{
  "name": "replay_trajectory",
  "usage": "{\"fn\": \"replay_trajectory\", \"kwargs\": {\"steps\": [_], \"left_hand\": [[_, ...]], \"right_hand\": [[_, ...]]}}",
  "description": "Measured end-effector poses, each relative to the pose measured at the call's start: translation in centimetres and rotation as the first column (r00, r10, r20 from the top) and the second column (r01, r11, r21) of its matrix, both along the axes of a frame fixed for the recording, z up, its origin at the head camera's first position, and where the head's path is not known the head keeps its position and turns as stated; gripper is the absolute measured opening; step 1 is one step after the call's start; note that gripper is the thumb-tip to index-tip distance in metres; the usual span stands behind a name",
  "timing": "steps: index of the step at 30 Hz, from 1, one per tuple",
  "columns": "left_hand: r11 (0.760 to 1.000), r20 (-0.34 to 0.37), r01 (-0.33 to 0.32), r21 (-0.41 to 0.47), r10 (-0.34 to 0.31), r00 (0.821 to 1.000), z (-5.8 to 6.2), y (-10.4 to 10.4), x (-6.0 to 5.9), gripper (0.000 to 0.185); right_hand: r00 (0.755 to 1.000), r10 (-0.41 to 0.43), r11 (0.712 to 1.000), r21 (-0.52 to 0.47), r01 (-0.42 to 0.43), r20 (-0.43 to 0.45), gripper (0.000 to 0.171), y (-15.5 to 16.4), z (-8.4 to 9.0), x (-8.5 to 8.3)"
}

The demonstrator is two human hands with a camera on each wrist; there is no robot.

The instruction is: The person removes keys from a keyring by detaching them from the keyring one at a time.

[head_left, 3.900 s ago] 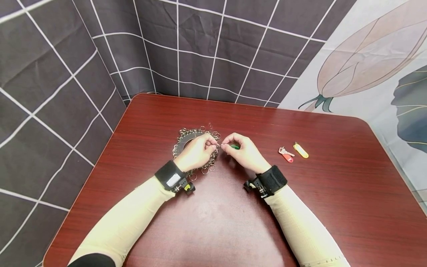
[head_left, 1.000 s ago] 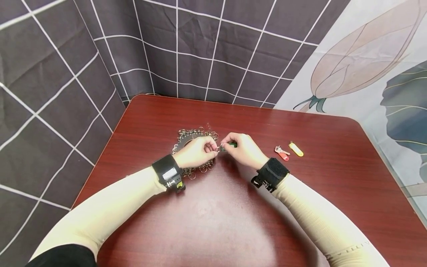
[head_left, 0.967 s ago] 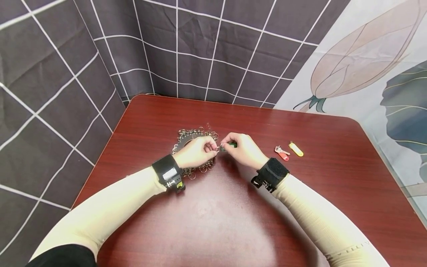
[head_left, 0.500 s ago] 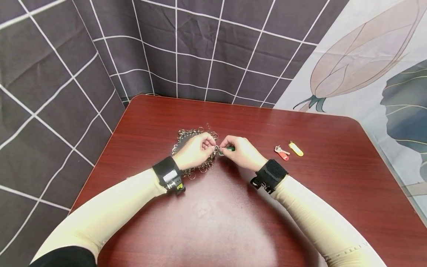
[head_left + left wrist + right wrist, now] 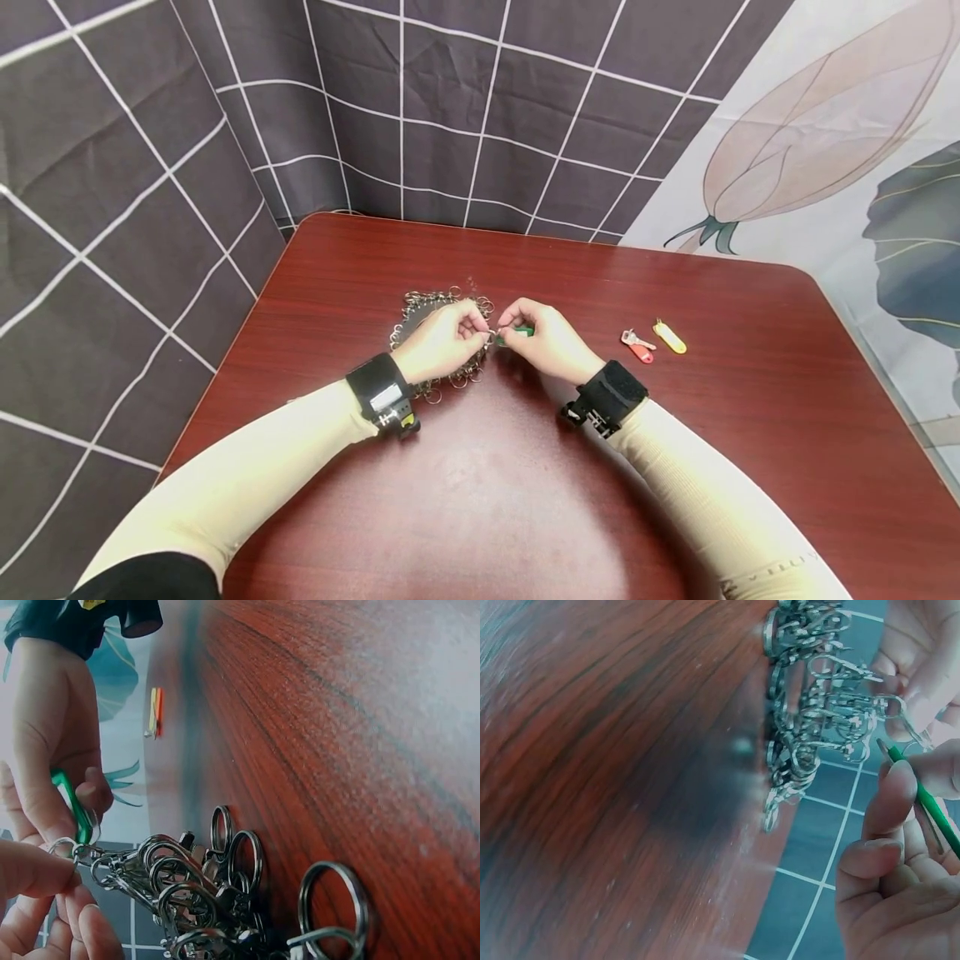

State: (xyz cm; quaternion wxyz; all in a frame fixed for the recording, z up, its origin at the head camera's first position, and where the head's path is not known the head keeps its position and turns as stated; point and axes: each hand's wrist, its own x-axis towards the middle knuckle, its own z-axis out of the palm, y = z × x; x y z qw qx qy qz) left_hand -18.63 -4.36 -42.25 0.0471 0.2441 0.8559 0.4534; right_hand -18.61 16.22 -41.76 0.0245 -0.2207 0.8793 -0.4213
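Note:
In the head view my left hand [image 5: 441, 343] and right hand [image 5: 551, 340] meet fingertip to fingertip above the table. Between thumb and index finger, my left hand pinches a metal split ring [image 5: 64, 844], in front of a crowd of metal clasps [image 5: 187, 889]. My right hand pinches a green key tag [image 5: 930, 804], whose end lies close to that ring; whether the two are linked cannot be told. Under my left hand is a round grey holder [image 5: 411, 320], its edge hung with several clasps and rings, its middle partly hidden by the hand.
On the table [image 5: 465, 500] to the right lie a red key tag [image 5: 642, 353] with a key [image 5: 632, 337] and a yellow key tag [image 5: 670, 337]. A dark checked cloth [image 5: 442, 125] hangs behind the table's far edge.
Over the last half second my right hand has shifted slightly away from the left hand, carrying the green key tag. Both hands keep their pinch. The head view has shifted a little.

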Motion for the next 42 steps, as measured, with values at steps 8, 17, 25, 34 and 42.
{"fn": "replay_trajectory", "kwargs": {"steps": [8,17,25,34,42], "left_hand": [[0.998,0.009,0.05,-0.048,-0.049,0.999,0.3,0.0,-0.1,0.01],[0.993,0.009,0.076,-0.086,-0.076,0.997,0.1,-0.2,-0.1,0.006],[0.998,-0.002,0.036,-0.049,-0.036,0.999,-0.3,-0.4,0.0,0.007],[1.0,-0.001,-0.018,0.023,0.018,1.0,-0.1,-0.3,0.0,0.006],[1.0,-0.006,-0.02,-0.002,0.02,1.0,-0.1,0.0,0.4,0.006]], "right_hand": [[0.999,-0.019,0.999,-0.042,0.02,0.03,0.009,-0.1,0.1,-0.1],[0.999,0.007,0.998,-0.065,-0.004,0.048,0.006,-0.2,0.2,-0.2],[0.979,0.06,0.987,-0.16,-0.029,0.193,0.008,-0.2,0.3,-0.2],[0.91,0.105,0.951,-0.307,0.026,0.401,0.019,0.2,-0.4,-0.8],[0.858,0.201,0.901,-0.433,0.027,0.472,0.023,0.6,-1.9,-0.9]]}}
